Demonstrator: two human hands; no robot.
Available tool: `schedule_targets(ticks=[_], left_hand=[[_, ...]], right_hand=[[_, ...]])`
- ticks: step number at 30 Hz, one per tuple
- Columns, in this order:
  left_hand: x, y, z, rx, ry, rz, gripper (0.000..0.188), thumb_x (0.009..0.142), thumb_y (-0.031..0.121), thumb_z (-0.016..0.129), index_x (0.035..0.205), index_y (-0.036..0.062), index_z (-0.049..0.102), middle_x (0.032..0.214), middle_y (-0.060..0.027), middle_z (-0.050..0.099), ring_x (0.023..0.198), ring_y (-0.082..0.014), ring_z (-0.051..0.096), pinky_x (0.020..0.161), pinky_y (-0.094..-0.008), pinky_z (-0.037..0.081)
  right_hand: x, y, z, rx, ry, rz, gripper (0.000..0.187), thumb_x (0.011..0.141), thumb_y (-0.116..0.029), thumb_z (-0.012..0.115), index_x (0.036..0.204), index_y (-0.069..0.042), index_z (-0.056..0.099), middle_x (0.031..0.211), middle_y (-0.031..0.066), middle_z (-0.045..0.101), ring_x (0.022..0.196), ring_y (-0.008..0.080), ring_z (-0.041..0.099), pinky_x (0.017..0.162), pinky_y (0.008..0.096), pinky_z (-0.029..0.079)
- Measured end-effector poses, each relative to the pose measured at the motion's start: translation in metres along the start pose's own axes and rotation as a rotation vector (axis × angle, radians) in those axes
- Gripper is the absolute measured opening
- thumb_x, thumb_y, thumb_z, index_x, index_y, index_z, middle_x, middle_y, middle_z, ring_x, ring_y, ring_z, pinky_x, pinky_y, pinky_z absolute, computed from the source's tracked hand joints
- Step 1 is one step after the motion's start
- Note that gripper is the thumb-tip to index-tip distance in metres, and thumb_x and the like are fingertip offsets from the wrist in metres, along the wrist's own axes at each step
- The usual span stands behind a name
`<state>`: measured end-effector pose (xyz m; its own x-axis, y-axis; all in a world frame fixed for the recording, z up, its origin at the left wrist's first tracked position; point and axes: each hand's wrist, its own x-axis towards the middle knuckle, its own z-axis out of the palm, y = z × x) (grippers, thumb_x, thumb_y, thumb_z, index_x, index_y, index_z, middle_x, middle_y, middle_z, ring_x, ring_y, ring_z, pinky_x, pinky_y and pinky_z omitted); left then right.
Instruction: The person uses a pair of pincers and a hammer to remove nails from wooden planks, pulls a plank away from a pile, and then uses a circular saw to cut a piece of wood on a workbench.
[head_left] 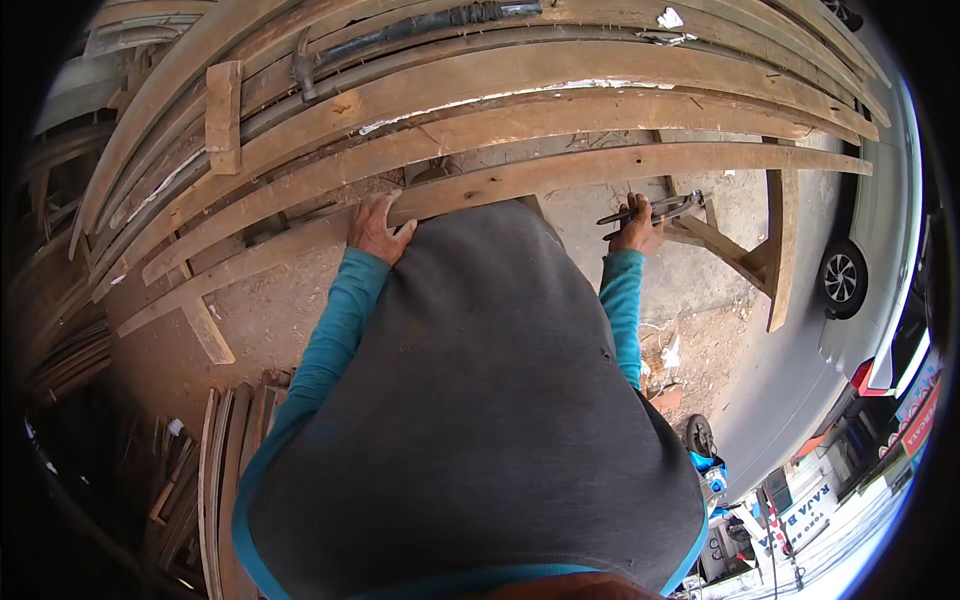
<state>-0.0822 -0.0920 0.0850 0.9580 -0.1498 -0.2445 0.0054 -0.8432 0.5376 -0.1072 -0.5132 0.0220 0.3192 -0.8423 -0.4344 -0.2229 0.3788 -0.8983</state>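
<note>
My left hand (377, 232) grips the near edge of the closest wooden plank (500, 182), left of the middle, its thumb spread along the edge. In my closed right hand (638, 229) is a pair of dark metal pincers (687, 204). Their handles stick out to the left of the fist and their jaws to the right, just below the plank. This plank shows a few dark holes and lies across the whole view, next to further long planks (570, 112). A hammer (400, 37) with a dark handle rests on the farther planks.
A short wood block (223, 117) lies across the planks at left. Wooden trestle legs (782, 245) stand at right. More boards (225, 480) lean at lower left. Thin nails stick out of the far planks. Beyond the right side is a parked white car (880, 230).
</note>
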Motion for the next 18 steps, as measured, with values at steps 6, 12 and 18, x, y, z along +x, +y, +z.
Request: schedule_targets(ticks=[6,12,18], left_hand=[[-0.015,0.001,0.006,0.355,-0.072,-0.103,0.082,0.071,0.023,0.084,0.142,0.0178,0.042,0.139,-0.0195,0.047,0.13,-0.0441,0.043,0.113,-0.0542,0.03],[0.001,-0.024,0.023,0.513,-0.265,-0.207,0.085,0.077,0.025,0.079,0.148,0.0197,0.033,0.147,-0.0231,0.04,0.139,-0.043,0.035,0.118,-0.0545,0.021],[-0.011,-0.018,0.021,0.381,-0.164,-0.263,0.082,0.074,0.037,0.082,0.143,0.0173,0.043,0.141,-0.0196,0.048,0.135,-0.0402,0.041,0.115,-0.0526,0.027]], right_hand=[[0.013,0.01,0.013,0.235,-0.227,0.326,0.054,0.091,-0.037,0.072,0.127,0.0,0.055,0.125,0.0124,0.061,0.116,0.0245,0.06,0.095,0.0367,0.051],[0.038,0.005,0.008,0.19,-0.296,0.301,0.051,0.091,-0.034,0.072,0.124,0.002,0.058,0.119,0.0088,0.064,0.108,0.0213,0.063,0.081,0.0296,0.054],[0.028,0.003,0.002,0.146,-0.396,0.271,0.062,0.094,-0.035,0.068,0.137,0.006,0.048,0.13,0.0141,0.061,0.122,0.0267,0.058,0.085,0.0305,0.047]])
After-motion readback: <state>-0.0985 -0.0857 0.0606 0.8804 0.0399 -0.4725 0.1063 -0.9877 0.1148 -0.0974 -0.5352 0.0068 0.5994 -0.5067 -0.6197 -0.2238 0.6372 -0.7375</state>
